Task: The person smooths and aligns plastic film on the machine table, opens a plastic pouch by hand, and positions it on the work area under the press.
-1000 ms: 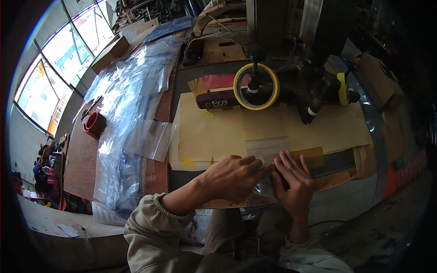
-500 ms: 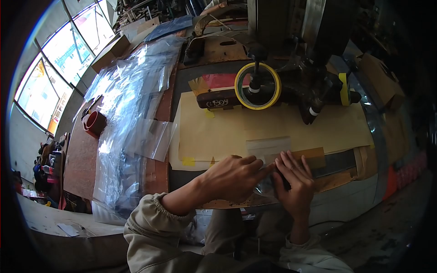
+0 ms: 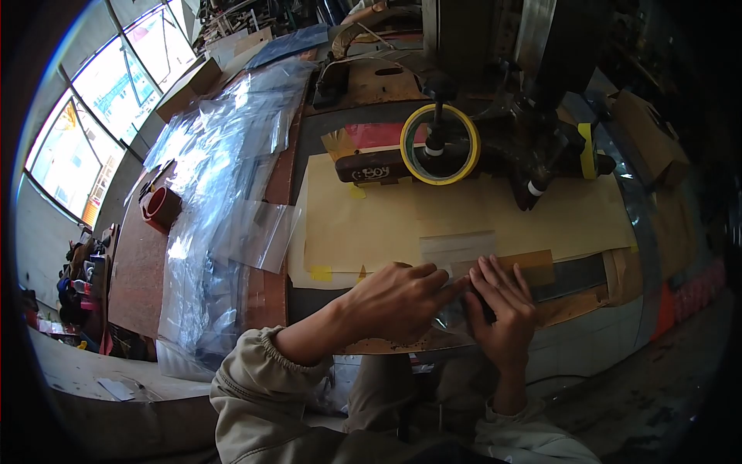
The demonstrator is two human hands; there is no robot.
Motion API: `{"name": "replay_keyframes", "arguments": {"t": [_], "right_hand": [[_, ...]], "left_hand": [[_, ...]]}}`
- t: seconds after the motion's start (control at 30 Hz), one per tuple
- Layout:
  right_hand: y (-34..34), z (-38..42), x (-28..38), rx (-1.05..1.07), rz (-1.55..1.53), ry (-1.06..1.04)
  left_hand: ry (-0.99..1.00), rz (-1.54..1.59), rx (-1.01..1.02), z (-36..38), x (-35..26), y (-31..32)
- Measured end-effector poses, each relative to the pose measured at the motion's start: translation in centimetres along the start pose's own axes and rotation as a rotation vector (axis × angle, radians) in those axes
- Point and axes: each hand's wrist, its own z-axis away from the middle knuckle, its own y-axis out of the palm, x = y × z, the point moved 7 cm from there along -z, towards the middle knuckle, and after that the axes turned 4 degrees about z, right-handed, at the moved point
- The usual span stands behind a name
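A clear plastic bag (image 3: 459, 247) lies at the front edge of the bench, its lower part hanging toward my lap between the hands. My left hand (image 3: 406, 300) is closed over the bag's left side, fingers curled and thumb side toward the right hand; the exact pinch is hidden. Stretched fingers of my right hand (image 3: 502, 305) lie flat across the bag's right side, tips on a brown strip (image 3: 533, 268). Both hands nearly meet at the fingertips. Under the bag is a large tan paper sheet (image 3: 363, 224).
Behind the hands stands a dark metal press arm (image 3: 495, 158) with a yellow tape roll (image 3: 474, 158) hanging on it. Many clear plastic bags (image 3: 224, 185) cover the red-brown board at left, beside a brown tape roll (image 3: 161, 209). A cardboard box (image 3: 649, 135) sits at right.
The camera view has shifted very slightly. Both hands and the bag stay essentially in the same place.
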Motion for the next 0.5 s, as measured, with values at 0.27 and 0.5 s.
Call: {"name": "replay_keyframes", "arguments": {"t": [0.27, 0.5], "right_hand": [[-0.02, 0.0, -0.02, -0.012, 0.005, 0.005], [0.1, -0.03, -0.02, -0.015, -0.001, 0.029]], "left_hand": [[0.038, -0.025, -0.038, 0.12, -0.1, 0.12], [0.033, -0.032, 0.0, 0.28, 0.18, -0.03]]}}
